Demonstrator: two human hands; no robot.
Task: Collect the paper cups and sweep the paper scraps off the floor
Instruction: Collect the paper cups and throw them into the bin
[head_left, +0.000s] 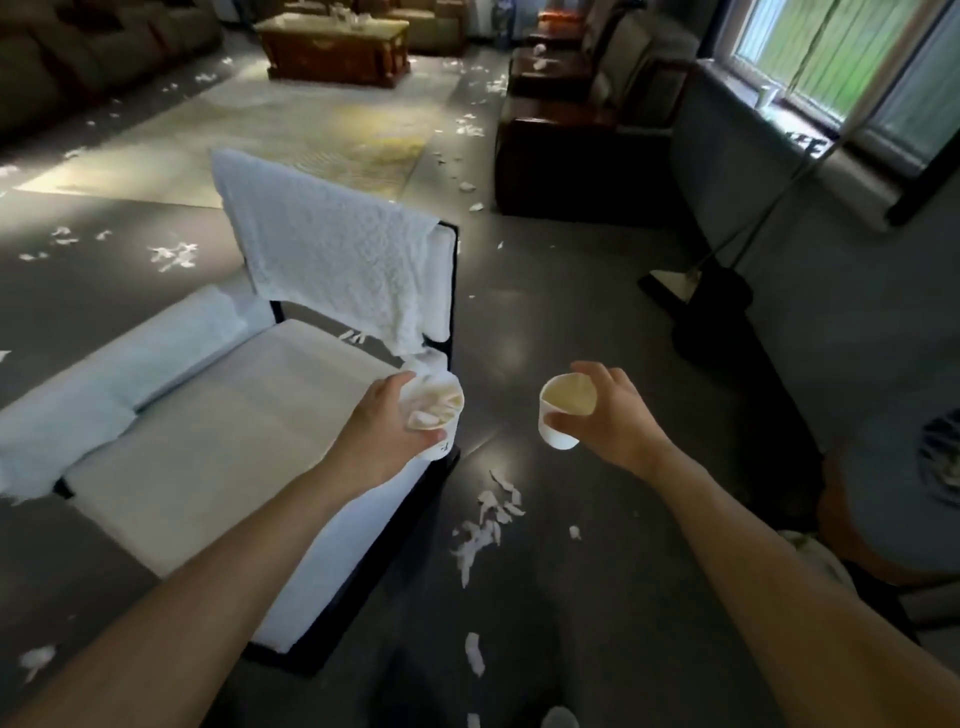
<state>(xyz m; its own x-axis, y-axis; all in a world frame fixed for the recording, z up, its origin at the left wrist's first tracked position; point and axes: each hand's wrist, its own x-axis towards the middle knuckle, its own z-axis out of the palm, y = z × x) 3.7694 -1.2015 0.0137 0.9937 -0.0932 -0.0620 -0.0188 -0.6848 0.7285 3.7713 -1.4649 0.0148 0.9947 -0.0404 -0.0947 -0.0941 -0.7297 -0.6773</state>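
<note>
My left hand (382, 434) curls round the stuffed cup (436, 410) above the armchair's (208, 415) near corner, my right hand (615, 423) grips the empty cup (563, 410) just off that corner, mouths up, apart, probably nesting next.

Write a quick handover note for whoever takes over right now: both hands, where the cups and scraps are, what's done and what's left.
Left hand: grips a paper cup stuffed with crumpled white paper, held over the corner of the white armchair.
Right hand: grips an empty cup over the floor.
Scraps: a cluster on the floor just below the hands, with more scattered across the room and a few on the armchair seat.
Done: two cups picked up.
Left: put the cups away, then sweep. What looks like a broom leans near the window on the right.
</note>
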